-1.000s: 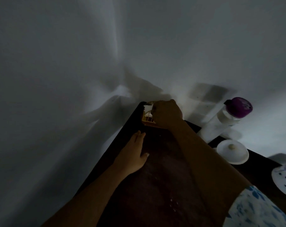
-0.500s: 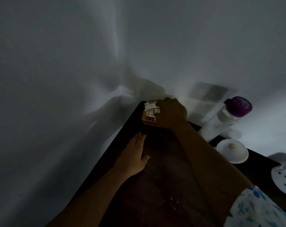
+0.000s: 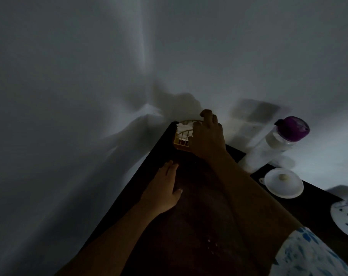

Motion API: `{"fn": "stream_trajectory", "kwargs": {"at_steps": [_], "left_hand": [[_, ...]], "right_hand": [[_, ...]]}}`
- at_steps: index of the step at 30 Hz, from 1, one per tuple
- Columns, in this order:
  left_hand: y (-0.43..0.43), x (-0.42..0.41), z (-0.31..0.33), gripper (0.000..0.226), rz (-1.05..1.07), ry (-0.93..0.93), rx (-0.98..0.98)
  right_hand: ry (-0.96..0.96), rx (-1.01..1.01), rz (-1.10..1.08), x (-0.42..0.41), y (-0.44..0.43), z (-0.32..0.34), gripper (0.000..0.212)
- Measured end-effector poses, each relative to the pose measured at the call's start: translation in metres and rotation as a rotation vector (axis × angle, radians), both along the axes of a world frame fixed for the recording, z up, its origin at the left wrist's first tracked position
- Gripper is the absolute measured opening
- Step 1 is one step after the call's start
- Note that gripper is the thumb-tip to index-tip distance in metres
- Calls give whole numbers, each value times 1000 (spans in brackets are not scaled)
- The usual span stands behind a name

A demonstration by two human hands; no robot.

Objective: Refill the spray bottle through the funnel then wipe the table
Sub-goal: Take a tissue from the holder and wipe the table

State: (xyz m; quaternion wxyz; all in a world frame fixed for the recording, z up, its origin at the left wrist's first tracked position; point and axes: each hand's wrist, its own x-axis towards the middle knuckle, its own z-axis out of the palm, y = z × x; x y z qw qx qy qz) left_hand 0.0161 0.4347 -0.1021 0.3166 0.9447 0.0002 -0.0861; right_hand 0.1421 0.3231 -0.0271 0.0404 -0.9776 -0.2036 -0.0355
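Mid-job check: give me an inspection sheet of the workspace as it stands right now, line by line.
Surface: dark table, dimly lit, a few pale specks near its front.
Job's things: white cloth or tissue in a small yellow basket at the far corner; purple-capped clear bottle to the right; no funnel seen.
Clutter: white lid with a knob; blue-patterned white plate at the right edge.
Hands: right hand over the basket, fingers curled at its rim; a grip cannot be confirmed. Left hand flat on the table.
Cables: nothing seen.
Surroundings: pale walls meeting in a corner behind the table.
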Motion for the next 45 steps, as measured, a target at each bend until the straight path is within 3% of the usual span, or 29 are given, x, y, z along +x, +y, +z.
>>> {"fn": "stream_trajectory", "kwargs": {"at_steps": [4, 11, 16, 22, 24, 29, 33, 39, 45], "left_hand": [[-2, 1, 0, 77, 3, 7, 2], [-3, 1, -3, 77, -1, -5, 10], [-4, 0, -5, 77, -7, -12, 25], [-3, -1, -5, 77, -10, -4, 20], [-3, -1, -6, 77, -6, -4, 22], [-3, -1, -7, 77, -6, -16, 36], [-3, -2, -7, 77, -4, -15, 31], [-4, -3, -6, 76, 2, -29, 32], [-4, -2, -6, 76, -4, -30, 54]], "right_hand": [[-67, -10, -77, -2, -1, -10, 33], [67, -72, -58, 4, -9, -12, 59], [305, 71, -117, 20, -12, -14, 42], [385, 60, -119, 33, -13, -13, 28], [388, 62, -122, 34, -12, -13, 29], [360, 43, -192, 24, -10, -12, 54], [317, -98, -331, 23, -6, -7, 46], [261, 74, -238, 16, -10, -2, 33], [214, 75, -223, 10, -10, 15, 23]]}}
